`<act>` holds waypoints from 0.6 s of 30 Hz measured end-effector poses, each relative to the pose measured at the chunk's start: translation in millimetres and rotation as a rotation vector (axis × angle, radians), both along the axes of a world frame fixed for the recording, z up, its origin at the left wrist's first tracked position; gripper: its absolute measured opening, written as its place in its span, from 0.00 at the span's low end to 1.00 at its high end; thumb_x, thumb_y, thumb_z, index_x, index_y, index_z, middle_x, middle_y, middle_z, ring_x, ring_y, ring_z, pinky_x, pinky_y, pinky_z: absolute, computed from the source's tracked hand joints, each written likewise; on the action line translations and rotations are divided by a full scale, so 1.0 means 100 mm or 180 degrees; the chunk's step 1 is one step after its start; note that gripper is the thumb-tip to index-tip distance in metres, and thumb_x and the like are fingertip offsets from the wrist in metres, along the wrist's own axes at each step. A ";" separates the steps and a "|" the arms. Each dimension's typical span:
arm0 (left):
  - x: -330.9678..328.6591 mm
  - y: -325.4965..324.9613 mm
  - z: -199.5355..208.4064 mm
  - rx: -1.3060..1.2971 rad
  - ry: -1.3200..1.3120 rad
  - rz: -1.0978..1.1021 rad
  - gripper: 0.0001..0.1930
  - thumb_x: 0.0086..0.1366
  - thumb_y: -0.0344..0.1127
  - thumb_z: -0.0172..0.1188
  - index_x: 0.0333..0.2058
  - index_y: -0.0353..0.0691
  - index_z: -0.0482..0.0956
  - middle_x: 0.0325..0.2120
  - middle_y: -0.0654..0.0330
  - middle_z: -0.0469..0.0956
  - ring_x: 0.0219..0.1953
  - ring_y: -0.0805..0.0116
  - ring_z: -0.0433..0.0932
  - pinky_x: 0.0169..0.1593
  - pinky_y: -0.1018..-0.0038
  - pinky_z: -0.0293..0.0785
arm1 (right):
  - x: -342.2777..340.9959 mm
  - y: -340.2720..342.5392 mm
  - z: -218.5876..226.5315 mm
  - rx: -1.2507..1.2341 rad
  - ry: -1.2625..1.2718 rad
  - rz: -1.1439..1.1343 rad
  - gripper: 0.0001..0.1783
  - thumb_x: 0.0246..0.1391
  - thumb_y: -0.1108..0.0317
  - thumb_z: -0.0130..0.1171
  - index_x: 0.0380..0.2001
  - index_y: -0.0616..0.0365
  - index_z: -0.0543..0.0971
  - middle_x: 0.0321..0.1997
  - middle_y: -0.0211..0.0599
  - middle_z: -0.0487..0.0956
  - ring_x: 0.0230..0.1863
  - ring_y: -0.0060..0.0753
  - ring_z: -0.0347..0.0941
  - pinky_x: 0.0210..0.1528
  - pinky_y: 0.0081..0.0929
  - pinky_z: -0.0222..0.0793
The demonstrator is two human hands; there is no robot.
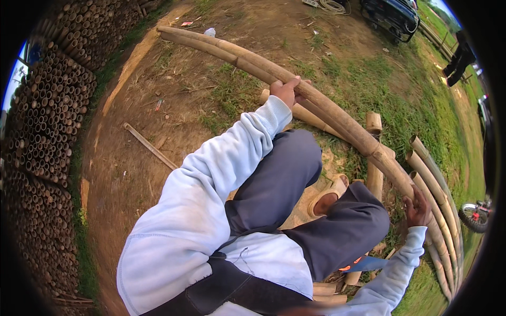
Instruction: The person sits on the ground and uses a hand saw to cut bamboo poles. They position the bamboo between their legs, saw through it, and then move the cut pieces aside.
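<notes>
A long tan bamboo pole (331, 111) runs slantwise in front of me, from far left to near right. A dark seam follows its length; I cannot tell whether it is one split pole or two side by side. My left hand (287, 91) grips it around the middle, with the thumb on top. Near its right end, my right hand (418, 209) is closed around it, the fingers partly hidden. Under the pole stand an upright bamboo post (374, 176) and a thick bamboo length lying crosswise (316, 119).
Several curved bamboo poles (443, 203) lie at the right. Stacked bamboo (45, 108) fills the far left. A thin stick (150, 145) lies on the dirt. By my right knee is a flat blue thing with orange (366, 263). A dark vehicle (390, 18) and a person (461, 58) are beyond.
</notes>
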State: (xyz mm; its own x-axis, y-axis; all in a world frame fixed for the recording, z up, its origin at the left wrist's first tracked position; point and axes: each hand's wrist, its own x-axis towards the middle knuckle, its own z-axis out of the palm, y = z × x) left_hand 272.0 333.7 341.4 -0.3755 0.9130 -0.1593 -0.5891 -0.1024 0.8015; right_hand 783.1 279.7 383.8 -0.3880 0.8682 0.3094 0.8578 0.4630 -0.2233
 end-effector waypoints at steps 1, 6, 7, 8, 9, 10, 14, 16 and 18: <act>-0.01 0.00 -0.05 0.0012 -0.0054 -0.0028 0.13 0.73 0.34 0.54 0.48 0.32 0.67 0.44 0.47 0.81 0.44 0.58 0.83 0.47 0.65 0.84 | 0.02 0.02 -0.01 -0.0120 0.0030 -0.0062 0.25 0.49 0.68 0.70 0.53 0.58 0.80 0.49 0.53 0.80 0.52 0.56 0.77 0.56 0.41 0.71; -0.07 0.08 -0.19 0.0093 -0.0193 -0.0168 0.14 0.72 0.36 0.57 0.48 0.32 0.67 0.43 0.48 0.81 0.43 0.58 0.83 0.44 0.64 0.84 | 0.15 0.17 -0.11 -0.0068 0.0007 0.0012 0.25 0.50 0.68 0.70 0.53 0.57 0.80 0.51 0.52 0.81 0.53 0.55 0.77 0.57 0.39 0.71; -0.07 0.11 -0.19 -0.0009 -0.0206 -0.0315 0.14 0.72 0.36 0.57 0.48 0.32 0.67 0.43 0.48 0.81 0.43 0.57 0.83 0.44 0.64 0.84 | 0.18 0.21 -0.12 -0.0100 0.0078 -0.0174 0.25 0.50 0.67 0.70 0.53 0.57 0.80 0.51 0.52 0.81 0.53 0.54 0.77 0.57 0.39 0.71; -0.07 0.14 -0.18 -0.0055 -0.0228 -0.0472 0.15 0.73 0.36 0.57 0.48 0.32 0.67 0.42 0.49 0.81 0.43 0.57 0.83 0.44 0.64 0.84 | 0.21 0.24 -0.13 -0.0130 0.0158 -0.0222 0.25 0.50 0.67 0.69 0.53 0.57 0.81 0.51 0.51 0.81 0.53 0.54 0.77 0.57 0.39 0.71; -0.07 0.14 -0.17 -0.0102 -0.0254 -0.0617 0.15 0.73 0.37 0.57 0.48 0.32 0.67 0.42 0.49 0.80 0.43 0.57 0.83 0.44 0.63 0.84 | 0.23 0.29 -0.13 -0.0290 0.0129 -0.0480 0.25 0.50 0.67 0.69 0.53 0.57 0.81 0.51 0.51 0.81 0.53 0.53 0.78 0.57 0.39 0.71; -0.06 0.14 -0.16 -0.0159 -0.0183 -0.0600 0.15 0.73 0.38 0.57 0.48 0.32 0.67 0.42 0.49 0.80 0.42 0.56 0.83 0.44 0.63 0.84 | 0.26 0.32 -0.14 -0.0056 0.0078 -0.0224 0.25 0.51 0.67 0.69 0.53 0.57 0.81 0.51 0.51 0.81 0.53 0.52 0.78 0.57 0.39 0.71; -0.11 0.08 -0.08 -0.0695 0.0632 -0.1305 0.21 0.74 0.46 0.54 0.49 0.29 0.68 0.43 0.44 0.81 0.41 0.56 0.84 0.42 0.65 0.85 | 0.30 0.44 -0.19 -0.0363 0.0064 -0.0271 0.26 0.51 0.62 0.71 0.54 0.57 0.81 0.50 0.53 0.82 0.52 0.55 0.78 0.57 0.40 0.71; -0.21 0.08 -0.01 -0.1318 0.1348 -0.2128 0.25 0.73 0.54 0.53 0.43 0.31 0.74 0.37 0.43 0.85 0.31 0.63 0.86 0.34 0.72 0.83 | 0.26 0.54 -0.29 -0.0481 0.0095 -0.0244 0.27 0.54 0.57 0.69 0.55 0.57 0.80 0.46 0.50 0.82 0.50 0.54 0.78 0.55 0.41 0.70; -0.22 0.16 0.09 -0.1205 0.2399 -0.2332 0.27 0.70 0.58 0.57 0.41 0.33 0.77 0.34 0.47 0.86 0.28 0.67 0.85 0.31 0.76 0.80 | 0.22 0.64 -0.43 -0.0657 0.0126 -0.0321 0.26 0.54 0.54 0.68 0.54 0.51 0.81 0.46 0.46 0.80 0.49 0.55 0.76 0.53 0.42 0.70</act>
State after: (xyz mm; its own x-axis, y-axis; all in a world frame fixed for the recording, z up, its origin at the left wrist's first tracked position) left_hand 249.6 349.2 350.5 0.1156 0.8941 -0.4326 0.2427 0.3969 0.8852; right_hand 805.0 343.8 341.1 -0.2873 0.9483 0.1346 0.8860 0.3165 -0.3388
